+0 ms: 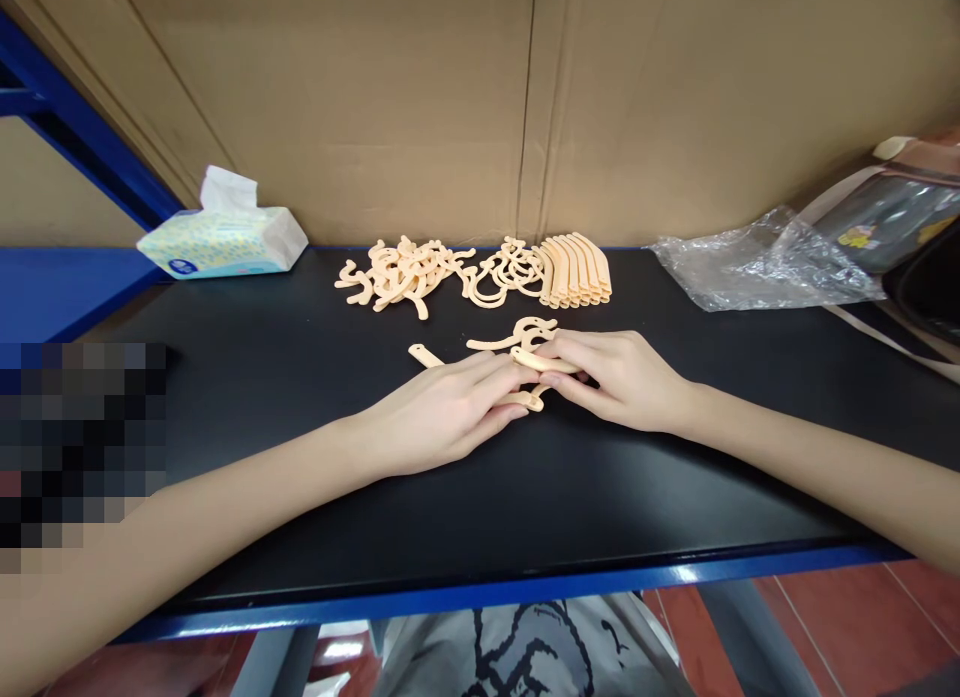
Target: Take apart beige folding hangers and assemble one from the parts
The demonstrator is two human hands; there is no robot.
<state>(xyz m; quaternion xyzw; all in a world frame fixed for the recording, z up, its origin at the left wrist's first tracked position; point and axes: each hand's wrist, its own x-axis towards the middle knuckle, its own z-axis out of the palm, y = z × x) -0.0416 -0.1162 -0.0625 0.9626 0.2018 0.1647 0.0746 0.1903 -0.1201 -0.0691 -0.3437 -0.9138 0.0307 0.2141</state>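
Note:
My left hand (457,402) is closed on a pale cream plastic strip (531,400), whose rounded end shows below the fingertips. Behind that hand another flat end with a hole (425,355) sticks out; whether it belongs to the same strip I cannot tell. My right hand (626,377) pinches a cream plastic arm piece (534,361) with a hole near its tip, and its fingertips meet those of my left hand. Just beyond the fingers lies a curved hook-like cream piece (525,333), partly hidden by my right hand.
A loose heap of cream hook pieces (409,272), some curved pieces (510,272) and a neat stack of curved arms (576,270) lie at the back. A tissue pack (225,242) stands left; a clear plastic bag (757,262) and transparent bottle (870,217) are right.

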